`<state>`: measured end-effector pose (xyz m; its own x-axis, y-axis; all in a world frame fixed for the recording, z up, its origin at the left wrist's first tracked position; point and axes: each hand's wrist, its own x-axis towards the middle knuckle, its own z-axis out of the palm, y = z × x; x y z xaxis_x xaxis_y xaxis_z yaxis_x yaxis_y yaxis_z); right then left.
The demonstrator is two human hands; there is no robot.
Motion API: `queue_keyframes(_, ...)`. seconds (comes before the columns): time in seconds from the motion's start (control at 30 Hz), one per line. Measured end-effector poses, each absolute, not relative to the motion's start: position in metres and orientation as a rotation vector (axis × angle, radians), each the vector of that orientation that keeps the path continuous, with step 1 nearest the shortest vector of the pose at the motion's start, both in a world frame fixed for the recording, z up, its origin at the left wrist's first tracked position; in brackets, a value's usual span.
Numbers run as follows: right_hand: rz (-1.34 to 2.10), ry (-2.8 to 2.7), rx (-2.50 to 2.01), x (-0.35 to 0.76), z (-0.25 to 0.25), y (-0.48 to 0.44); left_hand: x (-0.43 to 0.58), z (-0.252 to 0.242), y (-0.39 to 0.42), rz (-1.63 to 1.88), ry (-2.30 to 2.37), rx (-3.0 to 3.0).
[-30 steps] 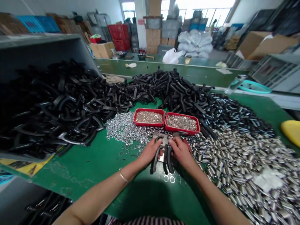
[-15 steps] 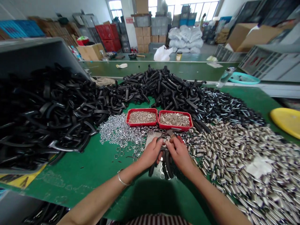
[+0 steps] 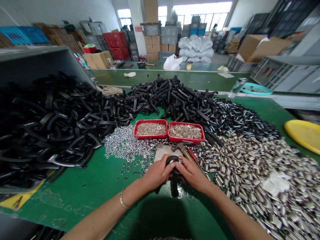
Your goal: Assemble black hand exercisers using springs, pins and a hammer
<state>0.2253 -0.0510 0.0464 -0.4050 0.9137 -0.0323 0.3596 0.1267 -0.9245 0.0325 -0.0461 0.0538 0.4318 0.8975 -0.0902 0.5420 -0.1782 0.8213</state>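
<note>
Both hands meet over a metal plate (image 3: 161,153) at the front of the green table. My left hand (image 3: 158,171) is closed round a black curved handle part (image 3: 172,160), its thumb along the top. From the other side my right hand (image 3: 191,171) grips the same part, fingertips close to a small shiny metal piece near its upper end. The lower end of the part points down toward me, and the fingers hide its middle. Just beyond my right hand lies a hammer (image 3: 183,150), with a red-handled tool (image 3: 192,154) beside it. Several loose rings (image 3: 183,193) lie below the hands.
Two red trays (image 3: 150,136) of small metal pins stand ahead. Silver washers (image 3: 125,141) spread to the left, metal springs (image 3: 240,160) to the right. Black handles (image 3: 172,96) are heaped behind and fill a tipped grey crate (image 3: 45,53). A yellow lid (image 3: 302,135) lies far right.
The black part has turned in my hands, its curved end now standing up between them. Both hands have shifted slightly toward me, and more of the hammer shows.
</note>
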Motion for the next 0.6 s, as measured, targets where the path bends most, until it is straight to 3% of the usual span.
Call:
queue_keyframes(0.1,1.451,-1.779,-1.152,0.223,0.054,-0.060,0.026,0.060,-0.054,0.367,1.154,1.949)
queue_keyframes(0.4,1.289,-1.922,-1.272,0.221,0.036,-0.036,0.024,0.049,-0.014,0.225,1.057,2.103)
queue_keyframes(0.6,0.569,-2.150,-1.404,0.259,0.048,0.049,0.034,0.048,0.028,-0.106,1.304,2.497)
